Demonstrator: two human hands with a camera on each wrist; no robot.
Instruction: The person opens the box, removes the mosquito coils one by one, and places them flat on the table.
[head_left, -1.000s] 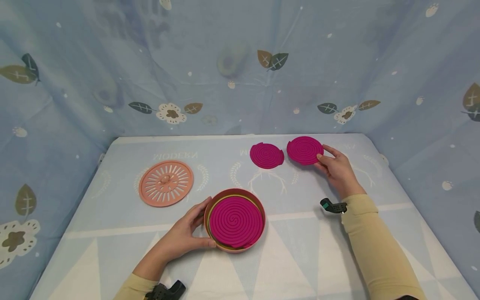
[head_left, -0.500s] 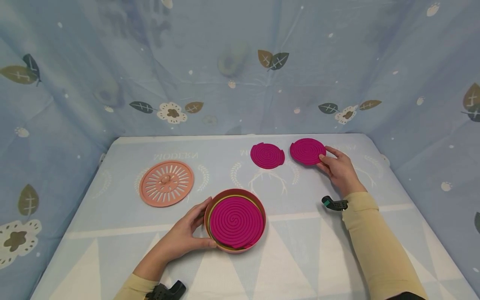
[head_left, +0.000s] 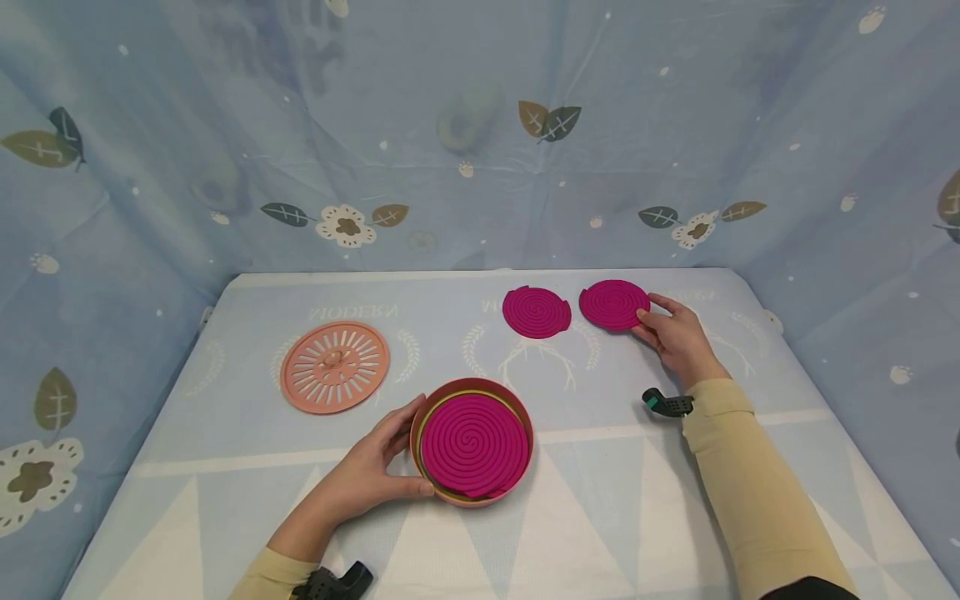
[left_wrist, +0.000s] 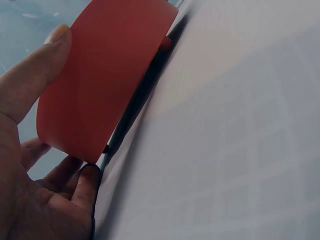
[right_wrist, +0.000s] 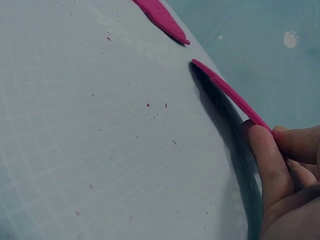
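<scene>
My left hand [head_left: 375, 467] holds the side of a round salmon-coloured mosquito coil box [head_left: 526, 417], thumb at the near side and fingers behind. In the left wrist view the thumb presses the smooth red wall of the box [left_wrist: 105, 75], and small feet show beneath it. A magenta spiral mosquito coil [head_left: 474, 442] lies inside, within a yellowish inner rim. My right hand [head_left: 678, 337] pinches another magenta mosquito coil [head_left: 613, 304] by its right edge. In the right wrist view this coil [right_wrist: 230, 92] tilts, its held edge raised and its far edge close to the table.
A third magenta mosquito coil [head_left: 536, 312] lies flat just left of the held one. The slotted salmon lid [head_left: 335, 367] rests on the table at the left. Small dark crumbs [right_wrist: 148, 105] dot the tablecloth. A patterned blue curtain [head_left: 480, 167] rises behind the table.
My right hand has shifted slightly right and lowered the pinched mosquito coil a little towards the table. My left hand and the box stay in place.
</scene>
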